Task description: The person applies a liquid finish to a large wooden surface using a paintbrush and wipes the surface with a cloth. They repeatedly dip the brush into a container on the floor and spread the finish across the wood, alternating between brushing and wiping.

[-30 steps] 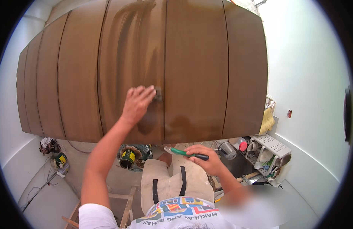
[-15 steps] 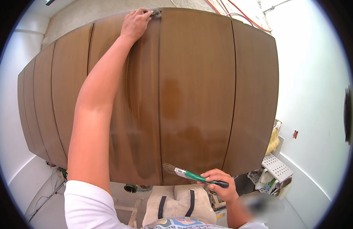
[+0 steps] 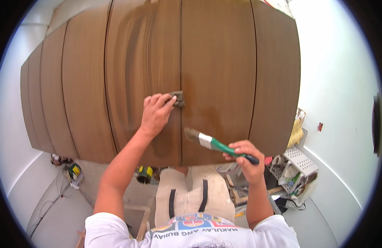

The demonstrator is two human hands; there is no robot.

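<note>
A broad brown wooden panel (image 3: pixel 217 53) with dark lengthwise grooves lies in front of me. My left hand (image 3: pixel 156 113) is closed on a crumpled dark rag (image 3: pixel 178 99), which touches the panel at the groove left of the middle. Streaky, uneven stain marks run along the board under and beyond that hand. In my right hand (image 3: pixel 248 159) is a paintbrush (image 3: pixel 217 145) with a green and black handle, gripped near the handle's end. Its bristles point left, over the near part of the panel; whether they touch it I cannot tell.
Below the near edge stands a can with a yellow and green label (image 3: pixel 145 174). A grey perforated plastic stool (image 3: pixel 300 161) with clutter sits at the right, beside a yellow cloth (image 3: pixel 296 133). Cables and a small yellow-black box (image 3: pixel 74 170) are on the floor at the left.
My left hand has come from the panel's far edge back toward me with the rag, along the groove. The brush in my right hand has risen a little, farther from the near edge.
</note>
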